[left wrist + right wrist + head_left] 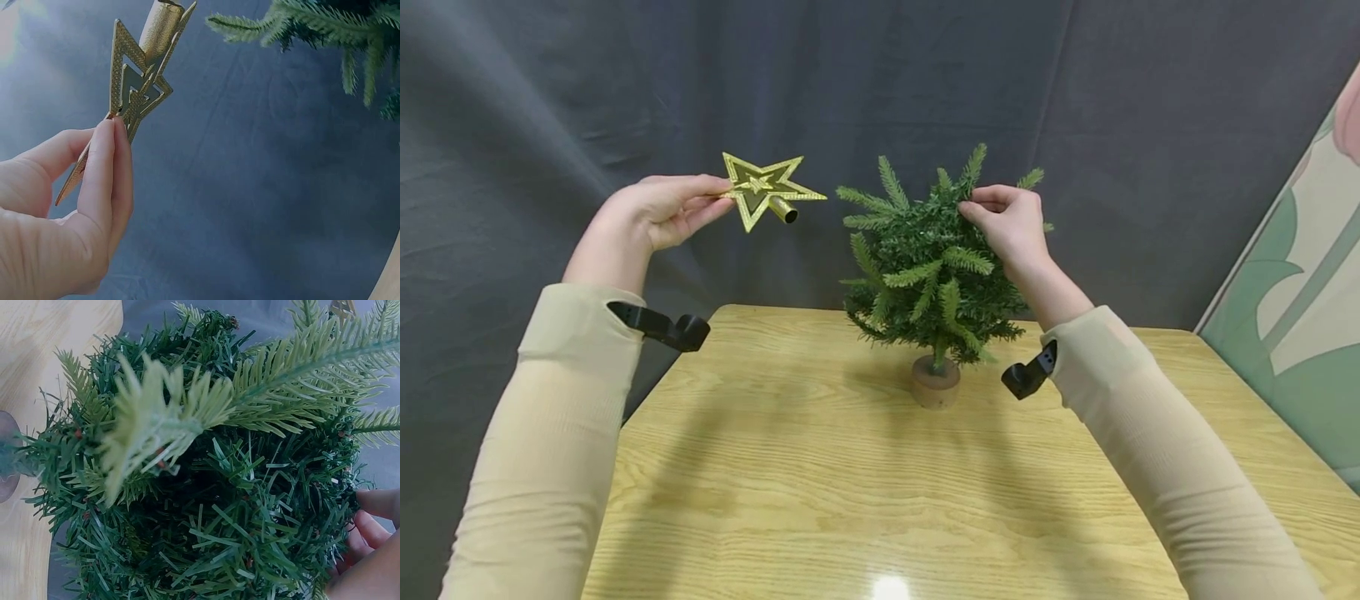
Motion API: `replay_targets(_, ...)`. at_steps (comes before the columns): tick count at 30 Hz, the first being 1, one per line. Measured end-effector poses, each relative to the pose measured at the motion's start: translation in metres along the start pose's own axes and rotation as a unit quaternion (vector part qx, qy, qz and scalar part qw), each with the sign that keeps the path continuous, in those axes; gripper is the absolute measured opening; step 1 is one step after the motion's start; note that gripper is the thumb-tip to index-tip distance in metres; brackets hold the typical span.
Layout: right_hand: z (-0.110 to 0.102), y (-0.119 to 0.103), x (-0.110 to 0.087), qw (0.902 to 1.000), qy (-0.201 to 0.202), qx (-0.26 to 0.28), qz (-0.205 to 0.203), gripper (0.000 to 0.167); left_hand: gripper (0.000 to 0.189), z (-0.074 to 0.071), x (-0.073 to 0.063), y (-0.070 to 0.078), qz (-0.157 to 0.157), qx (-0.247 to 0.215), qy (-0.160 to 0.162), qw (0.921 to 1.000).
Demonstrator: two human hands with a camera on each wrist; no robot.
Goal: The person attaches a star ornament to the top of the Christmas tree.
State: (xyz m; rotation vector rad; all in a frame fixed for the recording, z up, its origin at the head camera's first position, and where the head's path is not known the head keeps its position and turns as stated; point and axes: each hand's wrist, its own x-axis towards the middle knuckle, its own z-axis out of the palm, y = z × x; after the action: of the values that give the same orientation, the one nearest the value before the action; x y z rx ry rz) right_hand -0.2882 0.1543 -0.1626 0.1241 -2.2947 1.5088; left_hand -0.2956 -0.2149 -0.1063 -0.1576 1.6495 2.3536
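Note:
My left hand (658, 208) pinches a gold star tree topper (762, 185) by one point, between thumb and fingers. The star is held in the air left of a small artificial Christmas tree (917, 279), with its short hollow tube (783, 209) angled toward the tree. In the left wrist view the star (131, 84) shows nearly edge-on. My right hand (1011, 229) pinches a branch near the upper right of the tree. The right wrist view has those fingertips (372, 528) at the edge of the green needles, where the branch end is partly hidden.
The tree stands upright on a round wooden base (936, 385) toward the back of a wood-grain table (820, 500). Behind hangs a dark grey curtain (700, 75). A panel with a leaf pattern (1300, 283) rises along the right side.

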Motion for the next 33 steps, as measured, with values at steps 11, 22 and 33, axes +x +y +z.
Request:
replay_targets(11, 0.0, -0.001, -0.001, 0.9999, 0.009, 0.006, -0.003, 0.036, 0.01, 0.03, 0.007, 0.01, 0.013, -0.012, 0.003, 0.9998)
replay_targets(22, 0.006, 0.002, -0.003, 0.9999, 0.012, 0.002, -0.005, 0.033, 0.007, 0.07, 0.019, 0.008, 0.03, -0.021, 0.025, 0.999)
replay_targets(33, 0.012, 0.001, -0.003, 0.9997, 0.019, 0.011, -0.012, 0.031, 0.016, 0.106, 0.03, 0.002, 0.044, -0.015, 0.033, 0.9984)
